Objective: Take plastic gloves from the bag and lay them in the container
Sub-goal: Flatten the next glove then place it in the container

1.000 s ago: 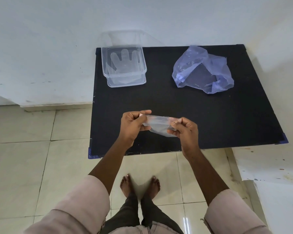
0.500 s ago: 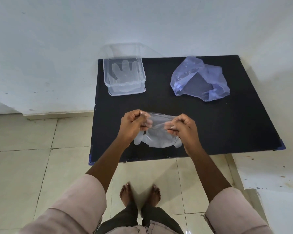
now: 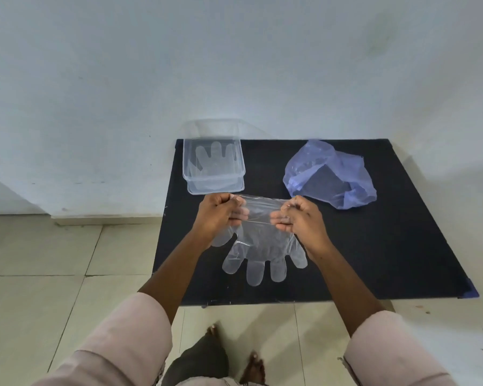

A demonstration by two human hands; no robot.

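My bare feet [image 3: 234, 355] stood on the pale tiled floor [image 3: 53, 260], just short of the black desk [image 3: 388, 246]. Over its near half I held one clear plastic glove [image 3: 262, 246] by the cuff, its fingers hanging down toward me and fanned out against the dark surface. My left hand [image 3: 219, 215] was curled closed, pinching the cuff's left corner between thumb and fingers; my right hand [image 3: 299, 218] was closed the same way on the right corner, so the cuff edge was stretched taut between them. Beyond my left hand, at the far left of the desk against the wall [image 3: 234, 65], sat the clear container [image 3: 241, 165], with another glove [image 3: 212, 160] lying flat inside it. To its right, well apart, lay the crumpled bluish bag [image 3: 357, 174], mouth open.
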